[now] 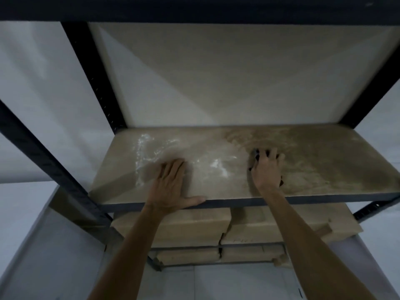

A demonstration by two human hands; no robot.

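A brown shelf board (pixel 216 180) sits in a dark metal rack at chest height. My left hand (pixel 171 182) lies flat on the board near its front, fingers straight and thumb along the front edge. My right hand (pixel 268 167) is further back and to the right, its fingers bent over a crumpled brownish cloth (pixel 252 167) with dark patches, pressed onto the board. White smears (pixel 149 152) streak the board's left half. The right half looks darker and dusty (pixel 324 161).
Black rack uprights (pixel 95 83) stand at the left and right, and a dark beam (pixel 194 7) crosses overhead. Cardboard boxes (pixel 194 226) fill the two lower shelves. A white wall is behind and pale floor below.
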